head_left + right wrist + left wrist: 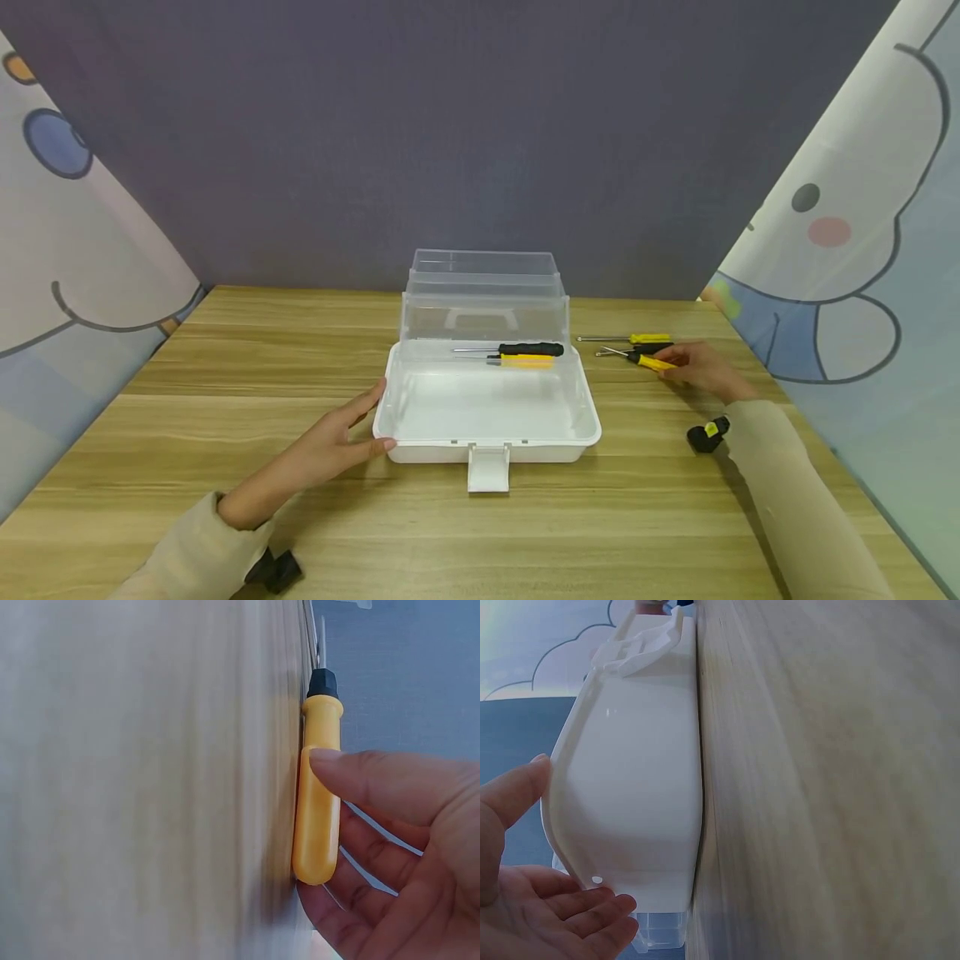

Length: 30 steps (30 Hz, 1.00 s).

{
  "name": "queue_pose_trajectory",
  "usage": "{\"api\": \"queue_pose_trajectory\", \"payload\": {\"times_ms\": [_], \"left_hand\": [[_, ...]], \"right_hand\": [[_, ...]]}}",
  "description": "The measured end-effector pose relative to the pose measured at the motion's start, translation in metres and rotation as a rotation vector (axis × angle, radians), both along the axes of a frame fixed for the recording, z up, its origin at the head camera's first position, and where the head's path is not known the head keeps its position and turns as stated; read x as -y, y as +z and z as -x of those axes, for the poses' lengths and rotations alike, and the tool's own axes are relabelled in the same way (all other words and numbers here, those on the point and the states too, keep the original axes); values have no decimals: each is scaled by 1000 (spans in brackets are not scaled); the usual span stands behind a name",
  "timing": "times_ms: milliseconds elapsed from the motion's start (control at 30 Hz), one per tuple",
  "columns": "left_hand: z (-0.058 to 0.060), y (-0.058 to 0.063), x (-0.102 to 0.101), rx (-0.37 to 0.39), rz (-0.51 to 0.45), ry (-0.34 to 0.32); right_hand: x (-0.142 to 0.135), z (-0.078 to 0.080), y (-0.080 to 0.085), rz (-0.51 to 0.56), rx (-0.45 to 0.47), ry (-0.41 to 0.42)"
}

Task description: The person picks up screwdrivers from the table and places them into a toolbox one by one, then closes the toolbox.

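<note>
A white toolbox (487, 408) stands with its clear lid (480, 317) raised at the back and its front latch (488, 471) hanging down. At the back inside lie a black-handled screwdriver (531, 349) and a yellow-handled one (527, 362). My left hand (322, 446) touches the box's left side, fingers spread, thumb at the front corner. On the right, my right hand (697, 371) pinches the yellow handle of a screwdriver (320, 817) with a black collar, close to the table. Its thumb lies along the handle, with the other fingers behind.
Just beyond the right hand lie another yellow-handled screwdriver (649, 338) and a black-handled one (654, 347), partly overlapped. The wooden table (300, 350) meets a dark panel (480, 150) at the back. Cartoon-printed sheets (847, 217) flank both sides.
</note>
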State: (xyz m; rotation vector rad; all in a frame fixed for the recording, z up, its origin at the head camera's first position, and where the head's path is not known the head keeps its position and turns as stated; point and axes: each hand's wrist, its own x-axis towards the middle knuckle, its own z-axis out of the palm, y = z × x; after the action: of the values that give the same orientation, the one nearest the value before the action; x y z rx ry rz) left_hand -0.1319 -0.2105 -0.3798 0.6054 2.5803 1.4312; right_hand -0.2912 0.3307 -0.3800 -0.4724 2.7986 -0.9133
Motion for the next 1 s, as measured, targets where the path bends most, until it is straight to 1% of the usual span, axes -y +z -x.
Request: {"api": "queue_pose_trajectory", "payload": {"times_ms": [133,267,467,1000], "left_hand": [[0,0,0,4,2,-2],[0,0,-1,1,11,1],[0,1,-1,-9,19,12],[0,1,-1,11,-5,10]], "right_hand": [[1,1,-1,-32,0,0],[2,1,-3,-34,9,0],[1,1,-4,-34,-43,16],[10,-4,0,-80,-154,41]]}}
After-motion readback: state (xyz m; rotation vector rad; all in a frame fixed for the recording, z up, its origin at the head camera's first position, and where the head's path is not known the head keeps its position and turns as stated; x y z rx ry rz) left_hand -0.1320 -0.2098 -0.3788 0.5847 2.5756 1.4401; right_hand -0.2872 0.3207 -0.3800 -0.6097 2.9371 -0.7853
